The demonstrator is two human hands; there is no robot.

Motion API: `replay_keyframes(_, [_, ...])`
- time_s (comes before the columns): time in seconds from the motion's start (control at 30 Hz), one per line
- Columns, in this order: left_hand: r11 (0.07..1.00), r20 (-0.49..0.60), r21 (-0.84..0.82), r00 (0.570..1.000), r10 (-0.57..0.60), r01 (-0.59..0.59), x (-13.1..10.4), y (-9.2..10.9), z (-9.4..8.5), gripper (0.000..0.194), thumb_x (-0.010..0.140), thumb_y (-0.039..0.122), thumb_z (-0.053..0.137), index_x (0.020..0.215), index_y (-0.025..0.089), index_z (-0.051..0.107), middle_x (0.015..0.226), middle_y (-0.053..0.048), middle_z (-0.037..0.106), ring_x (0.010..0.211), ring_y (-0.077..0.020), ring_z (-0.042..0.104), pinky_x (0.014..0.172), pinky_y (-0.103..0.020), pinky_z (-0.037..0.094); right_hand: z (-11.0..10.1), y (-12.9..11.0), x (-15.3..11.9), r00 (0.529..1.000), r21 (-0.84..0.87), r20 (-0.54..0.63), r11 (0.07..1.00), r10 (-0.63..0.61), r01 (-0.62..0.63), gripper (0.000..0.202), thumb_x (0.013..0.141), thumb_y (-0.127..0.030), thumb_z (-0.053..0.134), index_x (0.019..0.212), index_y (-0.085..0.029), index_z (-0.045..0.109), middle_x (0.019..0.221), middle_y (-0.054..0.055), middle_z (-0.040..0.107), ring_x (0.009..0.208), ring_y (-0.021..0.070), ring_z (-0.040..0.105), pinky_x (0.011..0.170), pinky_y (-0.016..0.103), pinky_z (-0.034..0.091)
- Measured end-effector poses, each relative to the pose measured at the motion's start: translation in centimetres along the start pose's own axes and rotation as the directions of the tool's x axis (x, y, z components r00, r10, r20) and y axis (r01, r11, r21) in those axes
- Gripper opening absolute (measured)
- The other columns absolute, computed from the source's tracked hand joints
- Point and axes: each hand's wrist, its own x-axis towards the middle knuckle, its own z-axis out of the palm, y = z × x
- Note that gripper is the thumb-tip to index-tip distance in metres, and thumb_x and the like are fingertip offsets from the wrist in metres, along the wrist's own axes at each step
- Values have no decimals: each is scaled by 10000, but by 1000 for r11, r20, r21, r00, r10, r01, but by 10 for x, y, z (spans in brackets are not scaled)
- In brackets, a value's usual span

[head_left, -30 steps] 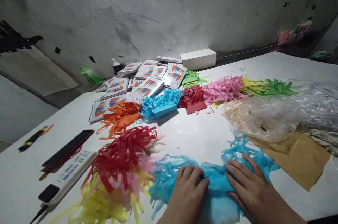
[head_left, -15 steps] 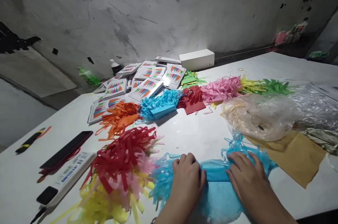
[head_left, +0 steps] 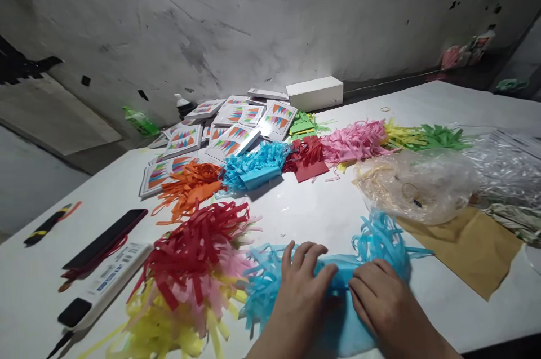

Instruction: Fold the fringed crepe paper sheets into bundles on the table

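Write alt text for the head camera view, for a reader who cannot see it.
Two bare hands, left hand and right hand, press side by side on a sheet of blue fringed tissue paper on a white table. A red, pink and yellow fringe pile lies to the left; more coloured bundles and printed cards lie behind.

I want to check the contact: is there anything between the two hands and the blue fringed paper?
Nothing visible: the left hand and right hand both press directly on the blue fringed paper.
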Motion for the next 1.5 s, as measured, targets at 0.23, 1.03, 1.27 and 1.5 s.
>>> replay_keyframes(0.23, [997, 47, 35, 997, 66, -67, -5, -4, 3, 79, 888, 196, 664, 838, 246, 628, 1024, -8, 736, 998, -214, 623, 1066, -504, 340, -1, -4, 2, 997, 19, 71, 999, 35, -36, 238, 888, -57, 462, 847, -223, 628, 744, -4, 627, 721, 213, 583, 793, 389, 432])
replay_keyframes(1.03, [994, -34, -102, 998, 47, -50, -28, -3, -5, 129, 843, 177, 666, 748, 242, 606, 892, 23, 669, 869, -181, 573, 904, -413, 376, -7, 15, -25, 997, 84, 69, 996, -15, 9, 279, 883, -55, 432, 893, -244, 636, 886, -1, 695, 921, 215, 643, 1047, 472, 341])
replay_keyframes(1.27, [987, 105, 0, 982, -157, 158, -21, 9, -13, 104, 834, 150, 667, 763, 225, 658, 915, -4, 715, 882, -222, 627, 857, -459, 429, -8, 10, -25, 978, 73, 52, 976, 203, -206, 245, 972, -155, 432, 853, -261, 618, 901, -5, 703, 937, 222, 662, 1025, 506, 346])
replay_keyframes(1.5, [953, 309, 148, 903, -300, 265, 0, 19, -14, 41, 812, 170, 682, 789, 194, 706, 971, -64, 729, 984, -292, 658, 903, -543, 481, -7, 0, -18, 984, -78, 1, 981, 181, -180, 293, 966, -119, 388, 887, -237, 644, 968, 59, 727, 991, 265, 649, 1054, 552, 313])
